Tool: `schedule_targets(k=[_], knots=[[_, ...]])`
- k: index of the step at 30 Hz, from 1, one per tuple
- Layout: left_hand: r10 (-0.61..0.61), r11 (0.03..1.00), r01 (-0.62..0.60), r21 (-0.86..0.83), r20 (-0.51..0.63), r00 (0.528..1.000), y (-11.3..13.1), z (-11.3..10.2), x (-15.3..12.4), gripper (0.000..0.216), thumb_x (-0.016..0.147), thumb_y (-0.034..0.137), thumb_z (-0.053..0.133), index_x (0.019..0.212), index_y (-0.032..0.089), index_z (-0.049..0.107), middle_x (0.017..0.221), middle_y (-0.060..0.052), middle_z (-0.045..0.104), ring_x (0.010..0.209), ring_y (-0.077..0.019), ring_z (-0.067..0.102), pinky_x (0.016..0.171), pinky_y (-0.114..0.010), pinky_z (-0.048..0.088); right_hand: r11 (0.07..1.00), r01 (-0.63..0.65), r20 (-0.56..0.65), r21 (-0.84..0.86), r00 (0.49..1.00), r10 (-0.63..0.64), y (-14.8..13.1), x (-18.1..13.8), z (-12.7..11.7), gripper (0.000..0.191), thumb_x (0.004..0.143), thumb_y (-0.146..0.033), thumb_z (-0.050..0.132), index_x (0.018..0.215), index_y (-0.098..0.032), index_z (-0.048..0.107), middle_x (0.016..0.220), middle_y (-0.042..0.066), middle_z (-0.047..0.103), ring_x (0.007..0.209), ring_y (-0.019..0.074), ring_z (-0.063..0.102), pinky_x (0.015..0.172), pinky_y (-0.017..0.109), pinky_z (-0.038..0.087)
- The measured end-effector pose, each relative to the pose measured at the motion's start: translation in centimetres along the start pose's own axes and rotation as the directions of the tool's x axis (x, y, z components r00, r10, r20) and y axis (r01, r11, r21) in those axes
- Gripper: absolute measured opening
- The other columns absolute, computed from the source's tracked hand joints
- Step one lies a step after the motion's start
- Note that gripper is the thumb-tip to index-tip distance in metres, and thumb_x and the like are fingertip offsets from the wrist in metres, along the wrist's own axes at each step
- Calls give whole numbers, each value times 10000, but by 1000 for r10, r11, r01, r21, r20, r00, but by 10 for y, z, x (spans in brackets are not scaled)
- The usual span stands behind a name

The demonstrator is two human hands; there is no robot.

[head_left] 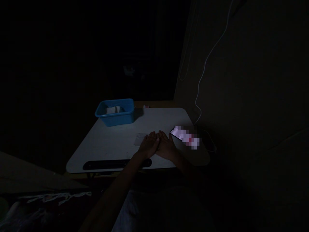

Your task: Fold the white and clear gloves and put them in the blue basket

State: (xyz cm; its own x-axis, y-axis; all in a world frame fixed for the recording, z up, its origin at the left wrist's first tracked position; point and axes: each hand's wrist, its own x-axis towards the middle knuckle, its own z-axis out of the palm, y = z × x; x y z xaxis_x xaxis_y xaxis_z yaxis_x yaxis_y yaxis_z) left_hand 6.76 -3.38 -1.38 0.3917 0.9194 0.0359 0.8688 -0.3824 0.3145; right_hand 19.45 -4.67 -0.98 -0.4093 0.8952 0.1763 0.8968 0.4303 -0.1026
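Observation:
My left hand (149, 145) lies palm down near the middle of the small white table (116, 138), its fingers stretched forward. Right beside it, my right hand (166, 149) rests with its fingers also extended, and the two hands touch along their thumb sides. A thin, pale, see-through packet or sheet (139, 139) lies flat beside and partly beneath my left hand; its exact kind is too dim to make out. To the right of my right hand sits a phone (177, 131) with a lit screen, partly blurred out.
A blue plastic basin (118, 119) with whitish items inside stands at the table's far left. A black strip (106, 164) runs along the near edge. A white cable (205, 64) hangs down the right wall. The room is very dark.

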Motion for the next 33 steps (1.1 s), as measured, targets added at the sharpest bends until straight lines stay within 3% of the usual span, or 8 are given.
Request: schedule_targets(k=[9,14,19,24,29,33], knots=[[-63,991,73,116,-88,994,-29,-6,-10,542,902,361,127,1331,105,339,1427,-137,277,1332,-229,219,1062,-447,203,999,-30,4,17,1000,30,2,1,5,805,797,-630,264,1356,-52,290,1436,179,243,1341,262,174,1060,509,101],[-97,964,122,238,-113,989,-44,-14,-20,553,909,360,83,1330,113,344,1416,-125,314,1334,-233,214,1053,-458,204,999,-38,14,18,999,38,2,1,4,871,769,-687,284,1359,-47,280,1439,186,228,1341,281,161,1059,500,94],[-175,926,205,318,-121,977,-49,-23,-28,533,911,364,106,1334,151,351,1428,-106,293,1333,-242,216,1043,-490,205,999,-36,9,18,999,36,3,1,5,888,758,-711,281,1360,-58,282,1436,185,240,1341,275,169,1056,484,126],[-224,905,262,335,-149,963,-46,-23,-28,569,902,384,150,1363,73,273,1437,-132,253,1332,-235,221,1052,-473,215,1000,-26,8,14,1000,25,3,1,4,878,764,-706,285,1352,-54,300,1430,193,251,1337,282,178,1055,481,128],[-226,906,267,329,-160,961,-45,-21,-27,575,897,377,162,1364,58,262,1438,-126,251,1333,-232,219,1056,-474,210,997,-24,-36,73,999,27,5,1,6,825,759,-653,398,1337,-67,331,1416,196,284,1325,293,211,1048,499,147],[-219,909,263,324,-167,961,-46,-20,-27,579,894,377,162,1362,50,264,1435,-136,254,1331,-240,224,1049,-483,215,972,6,-127,233,992,24,15,7,6,644,782,-449,513,1312,-109,375,1338,165,431,1243,250,377,1019,424,273]])
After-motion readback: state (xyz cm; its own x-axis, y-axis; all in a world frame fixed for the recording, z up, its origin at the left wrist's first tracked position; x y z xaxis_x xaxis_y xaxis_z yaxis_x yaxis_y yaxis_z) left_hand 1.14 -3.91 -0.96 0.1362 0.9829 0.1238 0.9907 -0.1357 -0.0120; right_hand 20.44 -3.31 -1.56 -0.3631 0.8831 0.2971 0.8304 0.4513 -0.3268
